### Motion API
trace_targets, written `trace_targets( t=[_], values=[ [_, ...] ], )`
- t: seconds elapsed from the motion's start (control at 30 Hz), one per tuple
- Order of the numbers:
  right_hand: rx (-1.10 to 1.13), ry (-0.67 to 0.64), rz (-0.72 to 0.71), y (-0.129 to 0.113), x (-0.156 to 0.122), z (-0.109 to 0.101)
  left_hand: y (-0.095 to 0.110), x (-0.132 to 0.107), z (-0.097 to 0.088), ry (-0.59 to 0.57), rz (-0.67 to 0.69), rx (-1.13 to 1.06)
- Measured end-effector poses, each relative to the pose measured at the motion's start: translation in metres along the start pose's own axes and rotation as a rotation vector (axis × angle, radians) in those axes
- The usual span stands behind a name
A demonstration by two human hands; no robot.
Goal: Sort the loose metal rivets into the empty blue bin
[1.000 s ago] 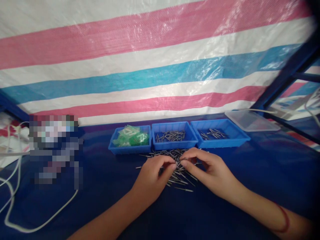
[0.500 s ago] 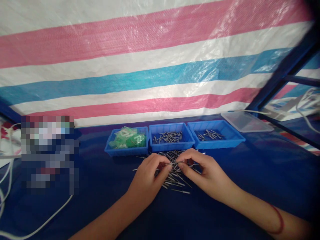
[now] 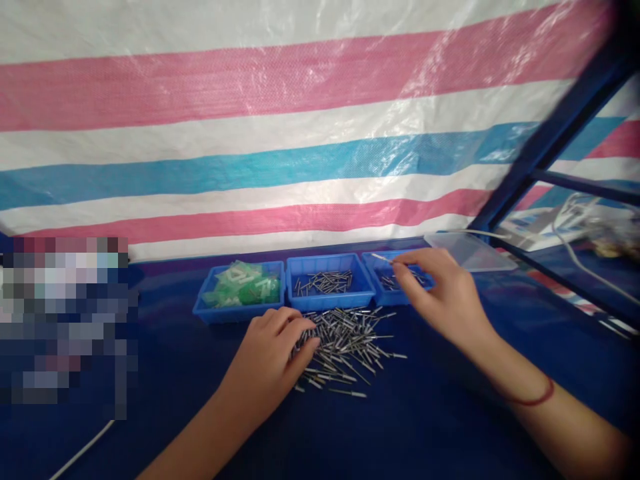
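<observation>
A loose heap of thin metal pins [image 3: 347, 343] lies on the dark blue table cover. My left hand [image 3: 270, 363] rests at the heap's left edge, fingers curled down onto the pins. My right hand [image 3: 440, 293] is raised over the right blue tray [image 3: 375, 261] and pinches one metal pin [image 3: 383, 257] between thumb and forefinger. The middle blue tray [image 3: 365, 287] holds several pins. The left blue tray [image 3: 205, 308] holds green and clear plastic parts.
A clear plastic lid [image 3: 470, 250] lies behind the right tray. A striped pink, white and blue tarp [image 3: 280, 133] hangs behind the table. A dark blue frame bar [image 3: 545, 133] slants at the right. A white cable [image 3: 83, 450] lies at the lower left.
My right hand has left the heap and moved up and right over the right tray with a pin. My left hand stayed at the heap. The view has shifted.
</observation>
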State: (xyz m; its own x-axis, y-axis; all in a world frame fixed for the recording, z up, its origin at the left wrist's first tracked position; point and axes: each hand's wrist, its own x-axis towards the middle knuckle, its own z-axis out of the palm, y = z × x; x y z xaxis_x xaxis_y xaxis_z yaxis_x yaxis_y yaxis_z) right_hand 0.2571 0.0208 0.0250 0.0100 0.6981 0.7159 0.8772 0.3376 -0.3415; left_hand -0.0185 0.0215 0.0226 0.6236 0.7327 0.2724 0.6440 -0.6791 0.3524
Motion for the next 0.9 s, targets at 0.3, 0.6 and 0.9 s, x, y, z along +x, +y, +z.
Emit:
trace_targets(
  t=[0.3,0.6,0.9],
  values=[
    [-0.326,-0.071,0.134,0.034,0.005,0.002,-0.003,-0.002,-0.019,-0.225,-0.089,0.182],
    [-0.003,-0.424,-0.18,-0.033,-0.013,-0.002,-0.006,-0.013,-0.023,-0.362,-0.215,0.094],
    [-0.132,-0.813,-0.133,-0.046,-0.037,-0.002,-0.005,-0.011,-0.009,-0.341,-0.172,0.054]
  ],
)
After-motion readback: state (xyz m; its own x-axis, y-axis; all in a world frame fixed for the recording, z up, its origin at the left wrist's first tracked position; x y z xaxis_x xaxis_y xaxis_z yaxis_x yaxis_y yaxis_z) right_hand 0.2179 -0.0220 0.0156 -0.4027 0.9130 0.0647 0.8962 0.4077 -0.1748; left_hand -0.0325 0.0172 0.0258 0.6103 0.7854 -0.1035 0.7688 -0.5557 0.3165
